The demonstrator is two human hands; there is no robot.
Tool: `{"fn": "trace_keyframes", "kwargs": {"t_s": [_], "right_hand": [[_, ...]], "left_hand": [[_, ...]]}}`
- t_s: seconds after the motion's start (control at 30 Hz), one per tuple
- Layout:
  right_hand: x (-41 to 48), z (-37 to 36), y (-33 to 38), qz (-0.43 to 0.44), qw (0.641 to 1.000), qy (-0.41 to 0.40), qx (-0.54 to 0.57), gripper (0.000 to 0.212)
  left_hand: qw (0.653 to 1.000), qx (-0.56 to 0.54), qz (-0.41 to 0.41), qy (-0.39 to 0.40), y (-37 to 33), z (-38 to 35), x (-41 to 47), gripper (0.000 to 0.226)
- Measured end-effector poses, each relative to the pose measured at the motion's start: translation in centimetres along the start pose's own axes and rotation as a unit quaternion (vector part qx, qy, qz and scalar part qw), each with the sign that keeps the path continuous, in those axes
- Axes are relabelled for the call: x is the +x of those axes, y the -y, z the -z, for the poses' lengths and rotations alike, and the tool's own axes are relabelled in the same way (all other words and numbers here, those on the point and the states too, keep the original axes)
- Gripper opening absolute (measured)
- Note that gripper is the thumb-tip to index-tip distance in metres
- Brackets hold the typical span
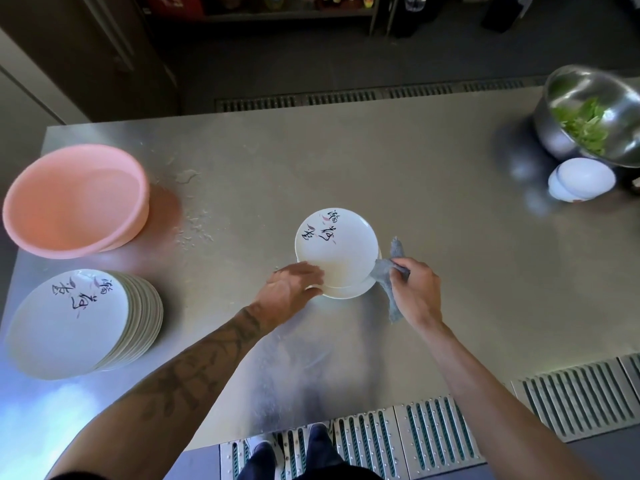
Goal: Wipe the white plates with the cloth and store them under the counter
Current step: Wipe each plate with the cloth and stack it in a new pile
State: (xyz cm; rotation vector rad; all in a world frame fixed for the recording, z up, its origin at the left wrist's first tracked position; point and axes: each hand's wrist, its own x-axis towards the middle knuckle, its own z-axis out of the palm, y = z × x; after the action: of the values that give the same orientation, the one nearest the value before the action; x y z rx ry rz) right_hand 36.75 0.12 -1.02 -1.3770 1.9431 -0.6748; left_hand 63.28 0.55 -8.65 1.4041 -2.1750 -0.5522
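A white plate with black brush lettering point(336, 247) lies on top of another white plate in the middle of the steel counter point(433, 220). My left hand point(294, 284) holds the near left rim of the top plate, thumb on its face. My right hand point(415, 292) grips a grey cloth point(386, 271) and presses it against the plates' right edge; the cloth's ends stick out above and below the hand. A tall stack of several matching plates point(79, 322) stands at the counter's left front.
A pink plastic basin point(74, 199) sits at the back left, with water drops on the steel beside it. At the right edge are a steel bowl of green leaves point(595, 116) and small white bowls point(580, 183). Floor drain grates point(571, 400) run below the counter's front edge.
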Motion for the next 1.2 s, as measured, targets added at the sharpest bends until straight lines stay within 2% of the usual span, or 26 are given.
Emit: {"fn": "trace_keyframes", "kwargs": {"t_s": [0.07, 0.13, 0.2, 0.27, 0.33, 0.47, 0.7, 0.87, 0.93, 1.03, 1.07, 1.13, 1.2], "right_hand": [[0.1, 0.0, 0.1, 0.005, 1.000, -0.001, -0.003, 0.023], [0.2, 0.0, 0.0, 0.006, 1.000, -0.005, -0.003, 0.023], [0.3, 0.0, -0.1, 0.005, 1.000, -0.013, -0.005, 0.024], [0.5, 0.2, -0.3, 0.004, 1.000, -0.021, -0.007, 0.025], [0.8, 0.3, -0.4, 0.002, 1.000, -0.023, -0.011, 0.025], [0.9, 0.3, -0.2, 0.003, 1.000, -0.018, -0.017, 0.025], [0.5, -0.2, 0.2, 0.007, 1.000, 0.000, -0.018, 0.026], [-0.4, -0.5, 1.9, 0.023, 1.000, 0.006, 0.002, 0.026], [-1.2, -0.9, 3.1, 0.039, 0.999, 0.006, 0.013, 0.026], [-3.0, -2.4, 5.2, 0.055, 0.997, 0.028, 0.041, 0.027], [-3.6, -3.1, 5.8, 0.061, 0.996, 0.039, 0.051, 0.027], [-5.0, -4.5, 6.9, 0.070, 0.994, 0.061, 0.056, 0.028], [-6.5, -5.8, 8.0, 0.082, 0.992, 0.083, 0.049, 0.028]], "left_hand": [[1.000, 0.005, 0.007, -0.010, 0.1, 0.6, 1.1, 0.044], [0.999, 0.026, 0.032, 0.012, 0.3, 1.3, 2.6, 0.065], [0.994, 0.041, 0.075, 0.063, 0.5, 2.0, 4.2, 0.092], [0.983, 0.043, 0.121, 0.132, 0.5, 2.2, 5.3, 0.108], [0.972, 0.041, 0.149, 0.176, 0.6, 2.1, 5.6, 0.114], [0.971, 0.043, 0.160, 0.172, 0.3, 1.7, 4.6, 0.125], [0.975, 0.022, 0.153, 0.160, -0.7, 1.8, 2.4, 0.115], [0.969, -0.047, 0.199, 0.141, -1.8, 3.9, -0.4, 0.100], [0.969, -0.056, 0.227, 0.083, -2.2, 6.0, -2.9, 0.084], [0.970, 0.004, 0.224, -0.093, -1.4, 11.3, -8.2, 0.043], [0.960, 0.040, 0.235, -0.149, -0.6, 13.6, -10.1, 0.033], [0.921, 0.117, 0.301, -0.218, 1.8, 18.2, -14.2, 0.028], [0.875, 0.191, 0.387, -0.221, 5.1, 22.2, -17.9, 0.032]]}}
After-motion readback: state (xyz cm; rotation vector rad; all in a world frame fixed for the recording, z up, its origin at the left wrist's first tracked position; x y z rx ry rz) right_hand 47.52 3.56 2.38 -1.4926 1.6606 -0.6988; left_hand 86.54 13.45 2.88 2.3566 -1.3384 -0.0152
